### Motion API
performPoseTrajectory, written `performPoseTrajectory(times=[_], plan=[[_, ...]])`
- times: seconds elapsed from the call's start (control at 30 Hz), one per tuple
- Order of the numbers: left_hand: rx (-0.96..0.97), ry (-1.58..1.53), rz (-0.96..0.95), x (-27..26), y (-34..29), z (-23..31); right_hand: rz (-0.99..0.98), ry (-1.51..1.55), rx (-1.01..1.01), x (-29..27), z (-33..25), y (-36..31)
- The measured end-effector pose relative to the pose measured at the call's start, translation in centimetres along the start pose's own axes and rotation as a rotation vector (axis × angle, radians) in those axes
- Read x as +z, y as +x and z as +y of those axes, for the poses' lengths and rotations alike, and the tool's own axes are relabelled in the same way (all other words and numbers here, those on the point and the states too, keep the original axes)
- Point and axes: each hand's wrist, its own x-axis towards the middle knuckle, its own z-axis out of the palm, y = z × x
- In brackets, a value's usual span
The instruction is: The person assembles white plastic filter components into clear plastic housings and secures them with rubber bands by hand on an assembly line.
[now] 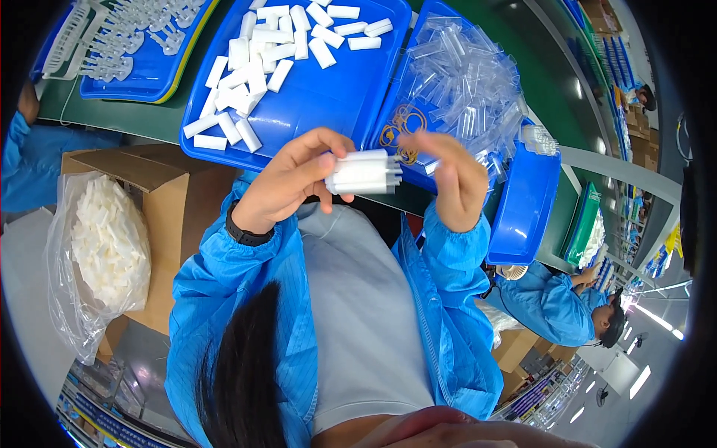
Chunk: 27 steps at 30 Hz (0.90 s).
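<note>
My left hand [302, 173], with a dark band at its wrist, is closed round a small bundle of white blocks in clear plastic sleeves [364, 173]. Thin clear ends stick out on the bundle's right side. Just to the right, my right hand [453, 170] is raised and smeared by motion, so I cannot tell what its fingers hold. Behind it, tan rubber bands [404, 123] lie in a blue tray [388, 112] beside a heap of clear plastic sleeves [470, 75]. Loose white blocks [254, 71] lie scattered in the larger blue tray [321, 112] beyond my left hand.
A bag of white blocks [110, 239] bulges from a cardboard box [168, 209] at left. At far left, a blue tray [149, 78] carries clear plastic parts [112, 45]. Another blue tray [523, 209] stands right, near a co-worker in blue [549, 302].
</note>
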Motion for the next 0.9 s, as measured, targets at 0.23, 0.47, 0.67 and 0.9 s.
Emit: performPoseTrajectory(times=[0.23, 0.47, 0.67, 0.9], plan=[[0.065, 0.164, 0.106, 0.2, 0.0, 0.9, 0.109, -1.089, 0.002, -2.9, 4.1, 0.5], [0.028, 0.178, 0.134, 0.6, -0.1, 1.2, 0.166, -1.244, 0.192, -3.2, 6.5, 1.0], [0.066, 0.199, 0.123, 0.7, 0.0, 1.2, 0.181, -0.999, 0.096, -3.8, 6.6, 1.1], [0.029, 0.213, 0.115, 1.0, 0.0, 1.4, 0.237, -0.260, 0.079, -1.8, 1.3, 0.9]])
